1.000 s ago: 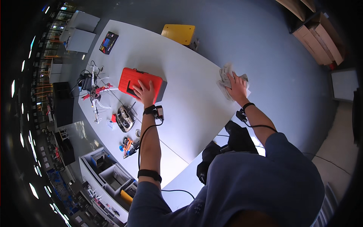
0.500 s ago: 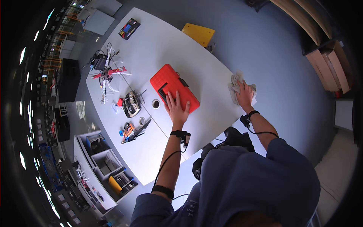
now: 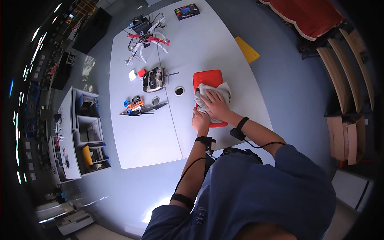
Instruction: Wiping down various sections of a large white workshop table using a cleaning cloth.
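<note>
Head view, centre of the frame: a person leans over a white table (image 3: 136, 144) with both hands on a red case (image 3: 207, 78).
Red case: it lies flat just right of the table's middle seam, its long axis running from the upper part of the frame down toward the person; only its upper end and a strip of its lower edge show.
Grey cloth (image 3: 211, 96): crumpled on top of the case, covering its lower half, one corner sticking out to the right.
Right hand (image 3: 218, 106): spread flat on the cloth, fingers pointing to the upper left, palm pressing down; the fingers are apart and lie on the cloth, not closed round it.
Left hand (image 3: 200, 120): at the case's lower left corner, just beside the right hand; it touches the edge of the case and the cloth, but whether its fingers are curled on either cannot be told.
Key relation: the bare part of the case lies straight above the right hand in the frame, along the long axis; the right hand is nearer to it than the left.
Upper left of the frame: a small drone (image 3: 146, 40) with red and white arms and a dark flat box (image 3: 187, 11).
Left of the case: a grey remote control (image 3: 154, 79), two round holes in the table, and small tools (image 3: 138, 107).
Right of the table: a yellow board (image 3: 247, 50) on the floor.
</note>
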Action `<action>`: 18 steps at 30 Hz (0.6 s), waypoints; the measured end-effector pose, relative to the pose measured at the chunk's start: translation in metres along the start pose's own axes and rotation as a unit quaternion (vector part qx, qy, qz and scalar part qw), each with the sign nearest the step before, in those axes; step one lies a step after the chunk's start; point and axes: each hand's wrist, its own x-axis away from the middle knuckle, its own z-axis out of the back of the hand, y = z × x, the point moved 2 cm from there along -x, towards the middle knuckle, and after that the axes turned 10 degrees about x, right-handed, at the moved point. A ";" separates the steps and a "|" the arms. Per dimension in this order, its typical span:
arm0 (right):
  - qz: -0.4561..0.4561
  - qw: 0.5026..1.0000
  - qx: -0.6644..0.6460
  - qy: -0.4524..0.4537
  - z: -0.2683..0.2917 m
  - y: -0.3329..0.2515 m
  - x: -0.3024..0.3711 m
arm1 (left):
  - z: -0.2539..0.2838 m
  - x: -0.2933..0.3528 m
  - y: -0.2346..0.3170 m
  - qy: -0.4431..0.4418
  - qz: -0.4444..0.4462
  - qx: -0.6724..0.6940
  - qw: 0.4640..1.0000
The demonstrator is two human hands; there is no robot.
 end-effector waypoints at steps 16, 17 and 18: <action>0.035 0.999 -0.015 -0.013 0.007 -0.006 -0.029 | -0.005 0.004 -0.017 0.089 -0.019 0.153 0.984; 0.033 0.998 -0.038 -0.022 0.014 -0.017 -0.017 | -0.004 0.002 -0.021 0.091 -0.019 0.156 0.983; 0.032 0.997 -0.062 -0.031 0.022 -0.027 -0.007 | 0.000 0.001 -0.023 0.141 -0.052 0.227 0.962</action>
